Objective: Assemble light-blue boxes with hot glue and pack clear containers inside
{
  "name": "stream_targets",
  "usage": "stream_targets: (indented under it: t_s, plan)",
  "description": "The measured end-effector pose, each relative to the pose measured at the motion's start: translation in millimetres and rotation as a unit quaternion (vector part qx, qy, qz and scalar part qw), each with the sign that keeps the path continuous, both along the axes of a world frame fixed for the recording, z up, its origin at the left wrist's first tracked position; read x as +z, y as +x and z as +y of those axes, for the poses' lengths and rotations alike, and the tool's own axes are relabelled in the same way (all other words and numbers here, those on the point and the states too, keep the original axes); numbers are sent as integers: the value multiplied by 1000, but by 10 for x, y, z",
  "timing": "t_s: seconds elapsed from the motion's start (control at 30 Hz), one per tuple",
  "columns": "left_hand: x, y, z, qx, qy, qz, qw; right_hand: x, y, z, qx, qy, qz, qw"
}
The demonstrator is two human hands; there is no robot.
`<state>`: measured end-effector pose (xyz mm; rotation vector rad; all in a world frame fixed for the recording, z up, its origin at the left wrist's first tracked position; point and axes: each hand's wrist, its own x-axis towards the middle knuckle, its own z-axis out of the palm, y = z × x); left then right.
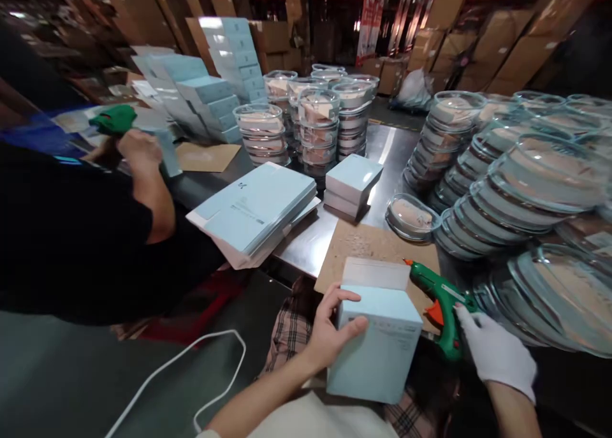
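Note:
My left hand (335, 329) grips a light-blue carton box (375, 355) by its upper left side, thumb and fingers on its top. The box stands upright in front of me with one pale end flap (375, 273) raised at the far side. My right hand (500, 349) wears a white glove. Its fingers reach out to the back of a green hot glue gun (442, 298) and seem to touch it, not wrapped round the handle. The gun has an orange trigger, and its orange nozzle points left over a brown cardboard sheet (342, 240).
Stacked clear-lidded round containers (530, 170) crowd the right side; more stacks (318, 119) stand behind. A single round container (412, 216), small blue boxes (354, 176) and flat blue cartons (258, 202) lie on the metal table. At left, a co-worker's hand (141, 148) is beside another green glue gun (115, 118).

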<state>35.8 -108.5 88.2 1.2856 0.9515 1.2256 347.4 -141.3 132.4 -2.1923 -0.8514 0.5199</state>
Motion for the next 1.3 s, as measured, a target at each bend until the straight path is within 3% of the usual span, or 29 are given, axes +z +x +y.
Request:
stream_targets:
  t_s: [0.07,0.13,0.23,0.3,0.37,0.5,0.63,0.73,0.87,1.03,1.17,1.3]
  plan:
    - [26,8,12,-12,4,-9,1000,113,-181,5,-13,27,-25,999]
    - [41,25,4,-33,6,-13,999,194,-469,46,49,75,47,995]
    - [27,56,-21,-54,9,-25,998,187,-817,143,194,77,276,938]
    - [-3,73,-20,-47,0,-40,998,122,-874,168,222,76,341,910]
    - [-30,85,4,-25,-23,-81,996,69,-816,130,263,116,318,903]
    - [-34,83,69,-14,-51,-179,982,119,-658,-17,438,158,201,862]
    - [17,31,107,-44,22,-125,991,208,-689,-18,478,187,59,856]
    - [63,-5,120,-64,42,-70,995,205,-739,14,508,218,23,833]
    - [93,4,119,-63,34,-68,995,207,-720,2,517,224,20,826]
    - [90,32,112,-56,14,-72,996,149,-757,-55,486,225,34,844]
    - [116,24,141,-50,9,-84,995,-39,-946,-59,341,322,62,881]
    - [222,-28,279,-40,35,-80,995,-255,-1097,-16,245,378,90,888]
